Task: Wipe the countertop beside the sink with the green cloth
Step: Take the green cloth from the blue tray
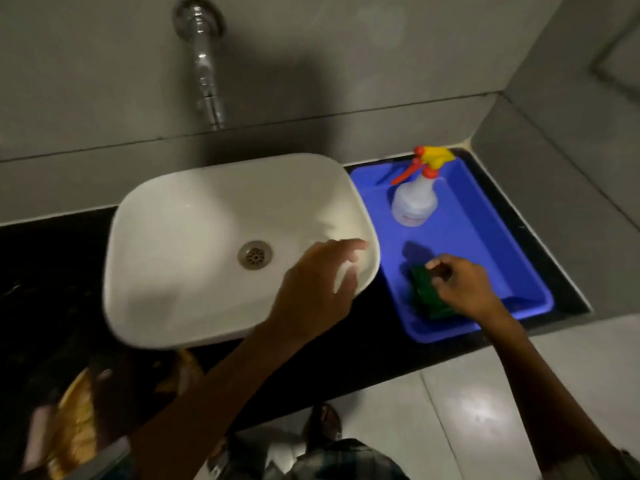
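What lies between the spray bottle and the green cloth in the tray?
Only bare blue tray floor, shadowed, separates the spray bottle from the green cloth, in the head view.

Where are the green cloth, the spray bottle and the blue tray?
green cloth [424, 292]: head view, on its folded middle.
spray bottle [414, 202]: head view, on its white body.
blue tray [485, 237]: head view, on its bare floor.

tray [491, 237] fills right countertop [346, 362] | spray bottle [414, 202] blocks back (front strip free)
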`<state>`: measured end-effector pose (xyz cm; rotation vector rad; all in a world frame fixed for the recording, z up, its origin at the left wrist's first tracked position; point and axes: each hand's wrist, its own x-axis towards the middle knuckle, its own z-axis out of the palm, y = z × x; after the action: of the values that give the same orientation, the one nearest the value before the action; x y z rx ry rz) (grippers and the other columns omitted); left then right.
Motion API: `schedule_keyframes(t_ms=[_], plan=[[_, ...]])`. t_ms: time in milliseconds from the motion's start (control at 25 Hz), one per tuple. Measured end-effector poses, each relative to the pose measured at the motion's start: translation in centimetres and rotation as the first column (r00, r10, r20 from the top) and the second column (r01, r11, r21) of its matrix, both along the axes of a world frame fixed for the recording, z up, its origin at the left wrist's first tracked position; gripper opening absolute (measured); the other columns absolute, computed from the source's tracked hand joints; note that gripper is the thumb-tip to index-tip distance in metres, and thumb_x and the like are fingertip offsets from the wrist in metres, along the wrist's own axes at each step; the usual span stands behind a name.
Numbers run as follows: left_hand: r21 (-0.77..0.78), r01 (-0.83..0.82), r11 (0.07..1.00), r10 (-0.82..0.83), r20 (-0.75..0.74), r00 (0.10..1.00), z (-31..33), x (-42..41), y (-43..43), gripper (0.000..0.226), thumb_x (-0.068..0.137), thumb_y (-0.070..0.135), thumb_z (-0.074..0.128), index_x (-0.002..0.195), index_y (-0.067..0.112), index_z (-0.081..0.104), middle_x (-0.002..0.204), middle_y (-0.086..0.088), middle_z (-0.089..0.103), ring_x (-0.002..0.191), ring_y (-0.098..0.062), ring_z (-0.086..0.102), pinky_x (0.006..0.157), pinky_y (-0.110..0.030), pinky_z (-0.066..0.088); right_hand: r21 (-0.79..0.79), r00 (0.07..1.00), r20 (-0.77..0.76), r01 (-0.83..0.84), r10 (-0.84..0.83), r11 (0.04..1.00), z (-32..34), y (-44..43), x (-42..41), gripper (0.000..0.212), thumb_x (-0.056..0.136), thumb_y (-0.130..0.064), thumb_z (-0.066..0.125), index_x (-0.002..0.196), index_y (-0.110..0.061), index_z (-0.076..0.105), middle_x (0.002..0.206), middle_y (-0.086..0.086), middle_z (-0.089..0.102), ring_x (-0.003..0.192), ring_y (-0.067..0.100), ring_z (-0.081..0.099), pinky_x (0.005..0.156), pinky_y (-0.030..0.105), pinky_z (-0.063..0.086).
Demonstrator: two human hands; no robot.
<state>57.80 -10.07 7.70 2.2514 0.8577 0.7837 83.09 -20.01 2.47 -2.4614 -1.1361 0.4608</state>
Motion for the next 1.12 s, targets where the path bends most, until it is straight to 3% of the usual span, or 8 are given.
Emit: schedule_keyframes(t_ms=[120,280,440,600,720,840,1000,1120], plan=[[0.061,0.236,0.970,-0.233,-0.053,0.971,-3.3,7.8,-2.9,0.031,0.085,0.015,0.062,0.115,0.020,0.068,0.105,-0.005,0.074,0.096,-0.028,0.067,0.082,-0.037,0.056,-0.239,0.990,-0.030,-0.142,0.139,0.961,-2.4,0.2,5.9,0.053,0.078,0.000,0.061,0.129,-0.014,0.058,0.129,0.019,0.062,0.125,0.035,0.052,0.104,0.045,0.042],[-0.012,0.545,0.838,-0.473,-0.513,0.716,-9.1,13.5,-4.7,0.049,0.087,0.012,0.055,0.135,0.007,0.050,0.131,-0.018,0.058,0.122,-0.034,0.052,0.101,-0.042,0.042,-0.546,0.967,-0.016,-0.223,0.256,0.808,-5.0,1.1,8.4,0.077,0.082,-0.023,0.065,0.149,-0.025,0.027,0.155,0.011,0.032,0.141,0.033,0.027,0.109,0.050,0.028],[-0.039,0.536,0.843,-0.418,-0.673,0.610,-11.6,15.2,-4.5,0.058,0.087,0.018,0.053,0.142,0.009,0.039,0.143,-0.013,0.049,0.139,-0.030,0.033,0.109,-0.041,0.030,-0.591,0.991,-0.038,-0.124,0.125,0.797,-4.7,1.1,9.2,0.062,0.072,-0.030,0.074,0.130,-0.019,0.055,0.146,0.016,0.042,0.133,0.035,0.037,0.105,0.046,0.036],[-0.103,0.423,0.900,-0.411,-0.524,0.746,-10.9,13.8,-4.7,0.055,0.094,0.017,0.048,0.147,0.011,0.034,0.144,-0.013,0.052,0.147,-0.030,0.019,0.114,-0.045,0.026,-0.093,0.860,-0.478,0.155,-0.180,0.984,-3.5,-1.4,6.3,0.029,0.072,-0.007,0.075,0.097,-0.011,0.061,0.096,0.013,0.065,0.095,0.031,0.062,0.083,0.044,0.050],[-0.024,0.299,0.954,-0.299,-0.153,0.942,-8.5,10.7,-5.1,0.039,0.094,0.014,0.053,0.132,0.006,0.054,0.124,-0.018,0.065,0.129,-0.039,0.047,0.108,-0.044,0.040,0.188,0.618,-0.780,0.381,-0.098,0.905,-1.3,-2.7,3.0,0.026,0.079,-0.004,0.071,0.104,-0.003,0.063,0.095,0.013,0.071,0.090,0.028,0.067,0.071,0.034,0.058],[-0.059,-0.040,0.997,0.049,0.151,0.987,-5.6,5.8,-4.0,0.035,0.091,0.027,0.054,0.124,0.014,0.058,0.117,-0.006,0.066,0.108,-0.024,0.056,0.099,-0.032,0.041,0.341,0.409,-0.901,0.459,0.146,0.820,1.8,-1.4,-1.1,0.036,0.086,-0.016,0.064,0.119,-0.002,0.062,0.110,0.011,0.075,0.099,0.025,0.072,0.075,0.032,0.062],[-0.674,-0.065,0.736,0.290,0.227,0.930,-1.1,-4.6,0.2,0.051,0.080,0.057,0.056,0.126,0.036,0.046,0.113,0.010,0.064,0.101,-0.003,0.063,0.086,-0.024,0.051,0.458,0.359,-0.870,0.330,0.339,0.826,4.6,4.2,-12.5,0.042,0.088,-0.026,0.058,0.121,0.000,0.057,0.110,0.013,0.073,0.097,0.024,0.071,0.077,0.034,0.061],[-0.804,-0.143,0.578,0.530,0.237,0.814,0.5,-15.1,2.7,0.020,0.090,0.037,0.061,0.110,0.035,0.058,0.100,0.007,0.069,0.094,-0.015,0.069,0.074,-0.030,0.057,0.451,0.352,-0.857,0.164,0.375,0.877,5.1,8.3,-23.7,0.040,0.087,-0.037,0.059,0.118,-0.012,0.058,0.112,0.013,0.072,0.100,0.027,0.071,0.077,0.037,0.062]])
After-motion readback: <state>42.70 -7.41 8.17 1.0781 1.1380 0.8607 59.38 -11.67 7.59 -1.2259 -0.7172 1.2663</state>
